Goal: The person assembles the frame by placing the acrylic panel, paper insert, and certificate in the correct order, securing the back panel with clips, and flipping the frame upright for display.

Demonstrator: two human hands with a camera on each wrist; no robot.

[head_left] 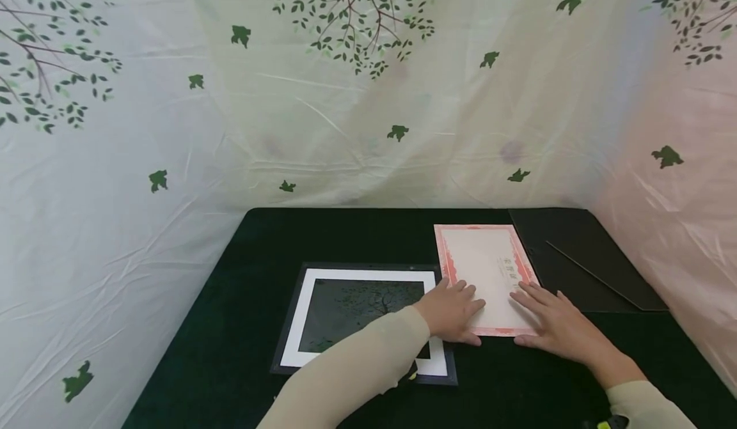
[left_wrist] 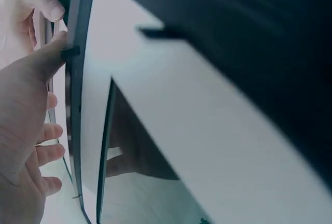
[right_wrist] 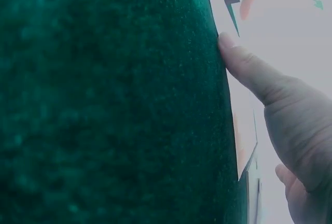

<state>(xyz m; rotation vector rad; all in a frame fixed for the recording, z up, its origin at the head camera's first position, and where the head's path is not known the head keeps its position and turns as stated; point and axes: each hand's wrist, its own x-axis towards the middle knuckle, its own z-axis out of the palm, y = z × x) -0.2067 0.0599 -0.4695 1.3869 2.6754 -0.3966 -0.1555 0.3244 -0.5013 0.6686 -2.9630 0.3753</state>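
Note:
A white certificate sheet (head_left: 478,256) with a pink ornamental border and a few printed characters lies flat on the dark green cloth. My left hand (head_left: 451,311) rests on its lower left corner with fingers spread. On the sheet's lower right part lie the fingers of my right hand (head_left: 553,323), its thumb at the bottom edge; the right wrist view shows that thumb (right_wrist: 249,71) along the paper's edge. Left of the sheet is a dark picture frame (head_left: 290,314) with a white mat and a dark glossy centre, partly covered by my left forearm.
A black flat board (head_left: 599,263) with a thin slanted strip (head_left: 593,274) on it lies at the table's back right, next to the sheet. Pale curtains (head_left: 345,128) printed with leaves and branches surround the green-covered table (head_left: 230,327) at the back and sides.

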